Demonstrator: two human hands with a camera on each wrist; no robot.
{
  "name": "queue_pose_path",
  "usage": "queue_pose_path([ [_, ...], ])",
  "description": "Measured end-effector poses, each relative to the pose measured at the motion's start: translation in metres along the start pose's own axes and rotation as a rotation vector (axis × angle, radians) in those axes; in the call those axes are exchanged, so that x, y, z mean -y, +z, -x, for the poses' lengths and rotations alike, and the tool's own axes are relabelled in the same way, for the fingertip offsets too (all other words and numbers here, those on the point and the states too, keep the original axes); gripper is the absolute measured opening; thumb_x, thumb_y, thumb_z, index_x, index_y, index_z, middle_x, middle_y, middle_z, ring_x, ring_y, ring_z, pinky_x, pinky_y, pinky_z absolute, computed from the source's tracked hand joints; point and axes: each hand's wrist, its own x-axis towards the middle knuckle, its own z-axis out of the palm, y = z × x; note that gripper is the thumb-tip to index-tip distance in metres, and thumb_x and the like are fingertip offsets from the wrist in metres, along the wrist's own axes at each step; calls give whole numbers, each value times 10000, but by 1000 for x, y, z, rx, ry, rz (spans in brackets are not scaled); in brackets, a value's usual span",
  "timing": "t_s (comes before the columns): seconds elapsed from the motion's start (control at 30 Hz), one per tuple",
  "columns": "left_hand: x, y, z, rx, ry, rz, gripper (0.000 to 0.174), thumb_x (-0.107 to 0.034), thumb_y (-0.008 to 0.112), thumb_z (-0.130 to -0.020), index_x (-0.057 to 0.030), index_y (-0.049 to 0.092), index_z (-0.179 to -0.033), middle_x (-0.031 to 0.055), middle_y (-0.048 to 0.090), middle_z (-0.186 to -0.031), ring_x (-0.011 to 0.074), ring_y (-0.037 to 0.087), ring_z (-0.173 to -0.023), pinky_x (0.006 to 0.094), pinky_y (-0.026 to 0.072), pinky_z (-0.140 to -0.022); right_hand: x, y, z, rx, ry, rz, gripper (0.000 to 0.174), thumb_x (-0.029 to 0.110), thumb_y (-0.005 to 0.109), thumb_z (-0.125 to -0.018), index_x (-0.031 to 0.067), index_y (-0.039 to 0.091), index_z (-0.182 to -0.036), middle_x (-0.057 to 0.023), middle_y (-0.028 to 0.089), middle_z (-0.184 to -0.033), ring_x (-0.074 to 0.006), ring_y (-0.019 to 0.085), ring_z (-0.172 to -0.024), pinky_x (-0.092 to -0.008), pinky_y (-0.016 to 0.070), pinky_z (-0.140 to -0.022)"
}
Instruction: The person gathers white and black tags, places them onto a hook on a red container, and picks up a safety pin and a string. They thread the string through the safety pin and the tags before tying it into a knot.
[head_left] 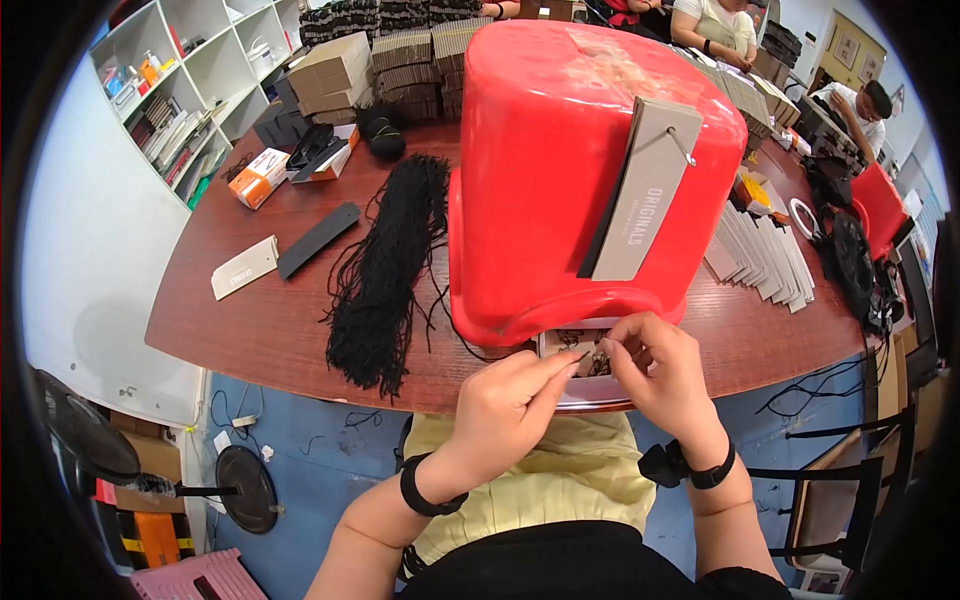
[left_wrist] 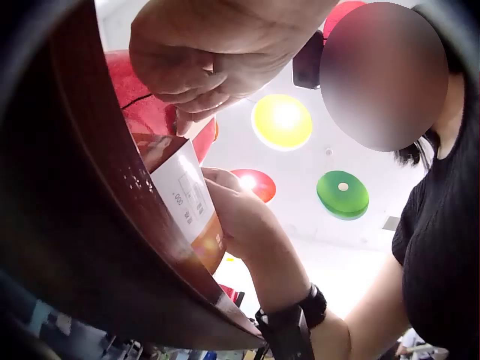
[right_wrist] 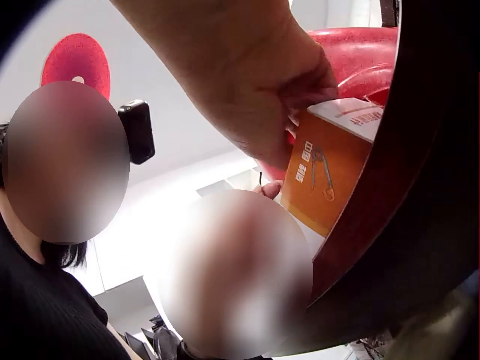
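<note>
Head view first: both hands are working over a small orange-and-white cardboard box (head_left: 592, 398) that sits right at the near edge of the reddish-brown wooden counter (head_left: 270, 320). The left hand (head_left: 510, 395) has thumb and forefinger squeezed together at the box's open top. The right hand (head_left: 655, 375) has its fingers curled down into the box. Honestly can't tell if it's got anything. Just behind the box is a big red plastic tub (head_left: 560, 150), flipped upside down, with a grey card hang tag (head_left: 645, 190) reading "ORIGINALS" pinned to it. A bundle of black strings (head_left: 385, 260) lies to its left and a fanned stack of grey tags (head_left: 765, 255) to its right.

Left wrist view: the left hand (left_wrist: 210, 52) pinches a thin black string (left_wrist: 141, 100). The box (left_wrist: 191, 206) shows a white side with "100" on it, and the right hand (left_wrist: 240, 217) is against it.

Right wrist view: the right hand (right_wrist: 262, 90) has its fingertips on the box's (right_wrist: 330, 172) top edge. The orange side has a safety-pin drawing, but the lettering is too blurry to read.
</note>
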Motion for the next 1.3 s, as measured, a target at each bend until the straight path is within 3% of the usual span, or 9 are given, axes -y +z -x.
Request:
queue_pose_path([
  [0.03, 0, 0, 0, 39, 48, -60, 179, -57, 568, -750, -12, 605, -919, 70, 479, -573, 199, 477, -475, 279, 389, -447, 0, 1, 2, -38, 24, -161, 80, -2, 582, -709, 2, 527, -767, -77, 582, -666, -156, 583, -559, -251, 470, -505],
  [0.07, -1, 1, 0, 39, 48, -61, 179, -57, 568, -750, -12, 605, -919, 70, 479, -573, 199, 477, -475, 279, 389, -447, 0, 2, 3, -76, 46, -322, 96, -13, 588, -713, -5, 534, -791, -61, 596, -687, -122, 594, -591, -224, 485, -531],
  [0.17, -4, 4, -1, 1, 131, -135, 194, -51, 573, -731, -30, 606, -921, 60, 468, -584, 209, 484, -483, 292, 392, -446, -1, 6, 7, -84, 28, -414, 108, -31, 585, -724, -19, 525, -814, -48, 615, -744, -90, 599, -667, -201, 498, -574],
  [0.27, -4, 5, 0, -21, 161, -208, 193, -39, 572, -719, -37, 605, -909, 53, 467, -597, 202, 489, -483, 297, 393, -444, 7, 9, 7, -117, 160, -598, 130, -45, 572, -736, -19, 510, -847, -67, 619, -773, -91, 604, -703, -192, 498, -587],
  [0.37, -4, 5, 1, -37, 181, -277, 190, -35, 577, -707, -33, 606, -895, 48, 462, -601, 192, 494, -486, 292, 394, -443, 5, 9, 10, -122, 147, -637, 163, -55, 570, -740, -18, 493, -879, -72, 618, -773, -94, 604, -719, -190, 495, -595],
  [0.77, -9, 8, -2, -61, 176, -258, 150, -13, 573, -700, -2, 608, -846, 85, 489, -569, 223, 487, -465, 304, 395, -436, 6, 13, 13, -188, -71, -331, 173, -59, 602, -709, -13, 501, -842, -83, 617, -756, -115, 614, -700, -219, 501, -609],
  [1.07, -9, 6, 2, -60, 194, -261, 100, -65, 595, -673, -28, 595, -766, 53, 479, -582, 199, 503, -483, 286, 405, -433, 6, 15, 13, -219, -96, -286, 174, -50, 617, -699, -6, 507, -827, -86, 614, -741, -126, 618, -683, -221, 499, -591],
  [1.13, -12, 5, 1, -41, 159, -225, 89, -20, 588, -671, -1, 597, -757, 94, 507, -583, 222, 503, -476, 293, 406, -443, 7, 15, 13, -223, -110, -273, 177, -53, 618, -695, -5, 508, -826, -86, 613, -737, -128, 618, -678, -221, 499, -591],
  [1.3, -8, 6, 2, -56, 178, -257, 104, -77, 591, -676, -27, 595, -767, 57, 476, -577, 205, 515, -493, 291, 408, -432, 7, 15, 13, -224, -178, -209, 181, -52, 626, -681, 4, 516, -814, -82, 609, -725, -148, 615, -639, -225, 489, -560],
])
